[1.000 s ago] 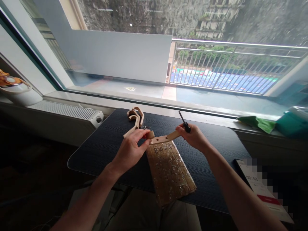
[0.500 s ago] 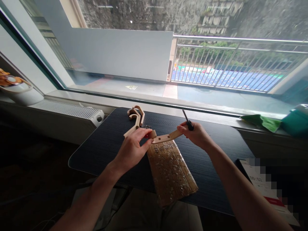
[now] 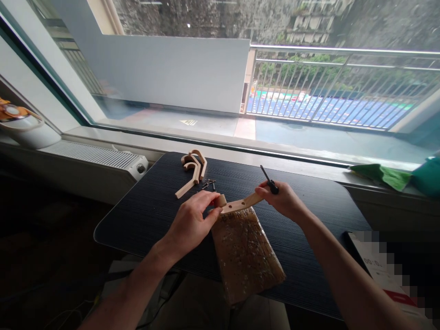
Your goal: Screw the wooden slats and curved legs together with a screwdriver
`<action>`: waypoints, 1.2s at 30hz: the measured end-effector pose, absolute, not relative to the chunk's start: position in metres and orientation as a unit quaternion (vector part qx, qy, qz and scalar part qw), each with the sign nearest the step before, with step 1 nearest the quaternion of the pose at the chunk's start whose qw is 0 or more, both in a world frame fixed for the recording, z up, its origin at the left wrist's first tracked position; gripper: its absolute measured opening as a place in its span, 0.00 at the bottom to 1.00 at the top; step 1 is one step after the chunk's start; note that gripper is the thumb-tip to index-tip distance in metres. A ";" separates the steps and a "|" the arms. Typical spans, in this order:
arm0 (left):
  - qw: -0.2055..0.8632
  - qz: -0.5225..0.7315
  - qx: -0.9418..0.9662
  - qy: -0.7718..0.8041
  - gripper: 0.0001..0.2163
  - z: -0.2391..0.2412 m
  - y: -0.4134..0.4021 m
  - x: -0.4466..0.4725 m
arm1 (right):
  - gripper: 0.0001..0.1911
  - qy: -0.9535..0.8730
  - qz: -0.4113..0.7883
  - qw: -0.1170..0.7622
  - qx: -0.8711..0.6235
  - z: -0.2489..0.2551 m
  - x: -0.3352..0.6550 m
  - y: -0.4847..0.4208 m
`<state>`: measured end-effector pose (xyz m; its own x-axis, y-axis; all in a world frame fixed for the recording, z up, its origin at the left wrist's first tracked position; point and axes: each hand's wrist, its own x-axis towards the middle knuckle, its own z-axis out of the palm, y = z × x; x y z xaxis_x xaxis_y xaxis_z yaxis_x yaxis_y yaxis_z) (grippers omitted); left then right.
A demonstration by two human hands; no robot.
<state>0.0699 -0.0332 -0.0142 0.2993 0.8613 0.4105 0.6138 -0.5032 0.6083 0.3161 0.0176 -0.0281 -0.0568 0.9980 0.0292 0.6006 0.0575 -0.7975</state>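
Observation:
A pale wooden hook piece with dark holes is held between both hands above a tape-wrapped cardboard piece. My left hand pinches its curved left end between thumb and fingers. At the other end, my right hand is closed around the wood and also grips a screwdriver, its dark handle in the fingers and its shaft pointing up and left. Beyond my left hand lie several small screws. More curved wooden hooks rest together at the table's far left.
The dark table stands against a window sill. A green cloth and a teal object are on the sill at right. A white radiator is at left. A device with a timer display lies at the right.
Both hands, with the wooden hook piece and screwdriver, sit slightly lower in the view. The screws beyond my left hand show more fully. The grip of both hands looks the same.

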 end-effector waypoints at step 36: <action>0.196 0.344 0.756 0.522 0.09 -0.031 -0.042 0.070 | 0.13 -0.695 0.216 0.254 -0.637 -0.036 0.305 0.007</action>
